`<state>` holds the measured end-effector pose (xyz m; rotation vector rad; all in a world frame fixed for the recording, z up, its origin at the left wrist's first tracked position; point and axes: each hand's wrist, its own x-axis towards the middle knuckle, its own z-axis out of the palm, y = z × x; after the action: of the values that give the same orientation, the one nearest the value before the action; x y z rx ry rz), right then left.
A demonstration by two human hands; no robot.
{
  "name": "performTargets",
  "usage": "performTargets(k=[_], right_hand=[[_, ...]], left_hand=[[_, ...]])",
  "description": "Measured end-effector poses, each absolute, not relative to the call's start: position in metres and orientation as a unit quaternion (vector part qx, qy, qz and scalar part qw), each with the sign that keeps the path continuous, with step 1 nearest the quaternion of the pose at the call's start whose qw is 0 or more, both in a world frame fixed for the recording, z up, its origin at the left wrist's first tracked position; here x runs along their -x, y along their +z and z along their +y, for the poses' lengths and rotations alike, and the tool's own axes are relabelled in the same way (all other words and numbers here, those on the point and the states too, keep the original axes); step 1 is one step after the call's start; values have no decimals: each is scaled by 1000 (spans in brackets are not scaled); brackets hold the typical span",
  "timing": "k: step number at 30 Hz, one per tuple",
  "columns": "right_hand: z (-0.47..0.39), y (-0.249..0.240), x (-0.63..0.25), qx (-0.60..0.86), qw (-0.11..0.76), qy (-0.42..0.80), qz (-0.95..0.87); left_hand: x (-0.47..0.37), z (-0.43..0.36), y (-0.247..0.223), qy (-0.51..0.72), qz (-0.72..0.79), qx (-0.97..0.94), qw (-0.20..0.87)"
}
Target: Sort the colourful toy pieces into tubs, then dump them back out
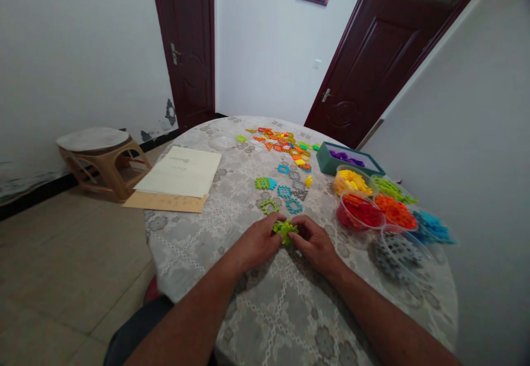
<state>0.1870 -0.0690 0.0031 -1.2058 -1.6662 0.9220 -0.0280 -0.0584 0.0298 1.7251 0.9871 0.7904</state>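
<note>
Between my two hands is a lime-green interlocking plastic piece (285,232) with a notched edge, held just above the tablecloth. My left hand (261,239) grips its left side, thumb in front and fingers behind. On the right side, my right hand (315,243) pinches it with thumb and fingers. Whether it is one piece or a few joined together, I cannot tell. Just beyond my hands lie a green square frame piece (269,206), a blue frame piece (293,206), another blue piece (284,191) and a green window-like piece (261,183).
Right of my arms stand tubs of red pieces (359,211), yellow pieces (353,181) and grey pieces (398,253), near orange pieces (395,212) and blue pieces (430,227). A dark green box (328,163) holds purple pieces. Mixed pieces (277,141) lie farther back; papers (182,170) lie left.
</note>
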Motion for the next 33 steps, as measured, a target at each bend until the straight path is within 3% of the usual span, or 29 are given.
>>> performTargets(k=[5,9,14,21,26,33], right_hand=[[-69,3,-188,478,429,364,-674],[-59,5,-185,502,407,326,-691],[-24,17,-168,451,305,178,-820],[4,21,-136,467,188,110,-857],[7,13,-144,504,271,157,-805],[4,12,-140,525,447,350,-634]], left_hand=[[26,-55,26,344,443,-662,498],[30,-47,36,450,483,-465,589],[42,-35,46,592,408,-220,659],[50,-28,45,634,397,-164,643],[50,-27,45,663,415,-145,606],[51,-24,40,664,429,-145,594]])
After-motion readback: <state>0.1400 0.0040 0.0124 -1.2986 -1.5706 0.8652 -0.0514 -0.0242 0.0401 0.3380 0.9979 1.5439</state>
